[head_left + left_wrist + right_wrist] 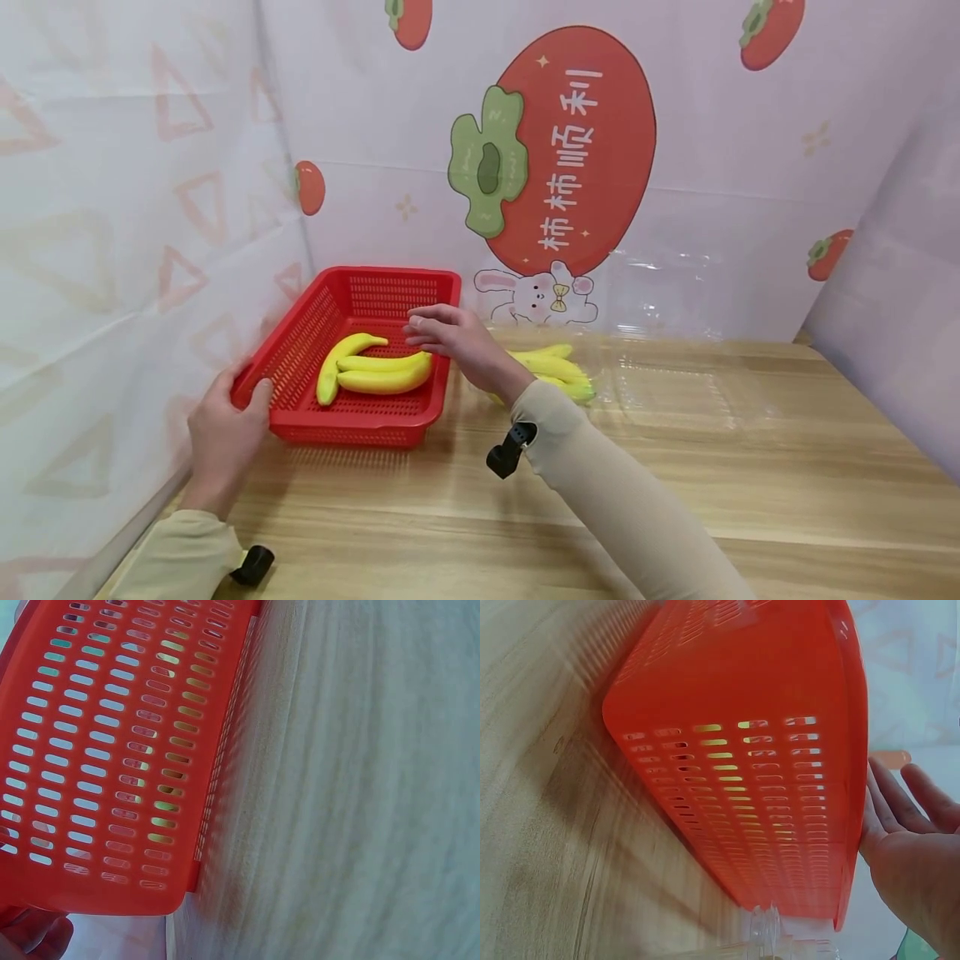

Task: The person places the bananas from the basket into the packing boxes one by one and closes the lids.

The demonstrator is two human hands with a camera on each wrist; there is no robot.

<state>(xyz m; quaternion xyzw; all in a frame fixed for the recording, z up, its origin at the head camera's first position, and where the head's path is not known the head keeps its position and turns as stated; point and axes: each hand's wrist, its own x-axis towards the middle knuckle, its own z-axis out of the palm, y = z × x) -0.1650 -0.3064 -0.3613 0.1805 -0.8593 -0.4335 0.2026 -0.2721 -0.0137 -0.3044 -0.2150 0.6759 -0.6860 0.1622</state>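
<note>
A red plastic basket (352, 433) with slotted walls stands on the wooden table. Inside it lie a single curved banana (328, 372) and, beside it, two joined bananas (386, 382). My left hand (228, 429) grips the basket's left rim near its front corner, the thumb over the edge; in the left wrist view only its fingertips (52, 939) show at the lower left. My right hand (461, 342) is at the right rim with fingers fairly straight, reaching over the basket. In the right wrist view this hand (919, 862) touches or nearly touches the rim.
More bananas (555, 371) lie right of the basket, partly hidden by my right wrist. Beside them a clear plastic container (675, 392) stands with its transparent lid (663, 287) raised against the back wall. A patterned wall sheet (112, 208) closes off the left side.
</note>
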